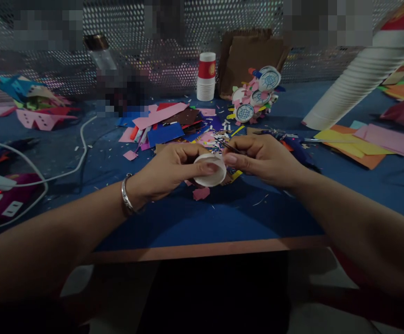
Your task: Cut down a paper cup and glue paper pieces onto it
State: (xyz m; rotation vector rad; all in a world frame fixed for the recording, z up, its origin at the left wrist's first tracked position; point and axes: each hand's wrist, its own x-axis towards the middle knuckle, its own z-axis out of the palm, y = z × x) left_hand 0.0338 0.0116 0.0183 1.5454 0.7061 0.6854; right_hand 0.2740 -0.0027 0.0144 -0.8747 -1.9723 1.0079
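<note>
My left hand (174, 169) is closed around a white paper cup (217, 178) that looks cut short. Its open side is turned toward me, and the thumb presses inside the rim. Right beside it, my right hand (262, 157) pinches a thin dark pointed tool (231, 147), which may be tweezers or scissors; the fingers cover most of it. The tool's tip is close above the cup's far rim, and I cannot tell whether they touch. Scraps of cut paper (202, 193) lie on the blue table (202, 222) under and behind the hands.
Coloured paper sheets (167, 134) are piled behind my left hand. Farther back stand stacked paper cups (206, 86) and a paper-covered craft piece (253, 97). A long cup stack (358, 83) leans at right, near yellow paper (348, 141). A white cable (81, 139) crosses the left side.
</note>
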